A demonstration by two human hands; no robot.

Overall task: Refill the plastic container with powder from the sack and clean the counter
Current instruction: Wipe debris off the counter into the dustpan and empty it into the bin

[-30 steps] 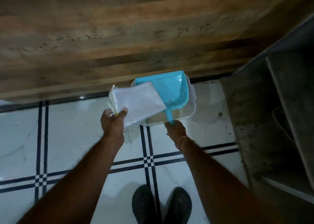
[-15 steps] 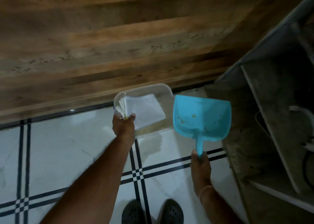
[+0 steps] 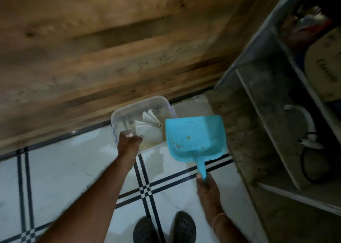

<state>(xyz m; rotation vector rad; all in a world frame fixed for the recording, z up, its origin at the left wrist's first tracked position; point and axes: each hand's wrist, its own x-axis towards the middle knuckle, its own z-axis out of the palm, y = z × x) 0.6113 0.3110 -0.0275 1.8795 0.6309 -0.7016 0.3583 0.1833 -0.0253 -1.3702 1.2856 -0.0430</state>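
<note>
Blue dustpan (image 3: 195,135) handle sits tight in the right grip (image 3: 207,187). By the clear box (image 3: 140,104) the left grip (image 3: 129,141) blurs; cannot tell if closed.

Left arm: bare, stretched forward from lower left.
Left hand (image 3: 130,141): at the near rim of the plastic container (image 3: 138,104); fingers blurred, grip unclear.
Right arm: bent, low, band at wrist.
Right hand (image 3: 208,187): curled round the dustpan (image 3: 193,134) handle.

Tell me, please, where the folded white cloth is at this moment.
In the head view, the white cloth lies folded inside the clear container on the floor, just left of the blue dustpan.
</note>
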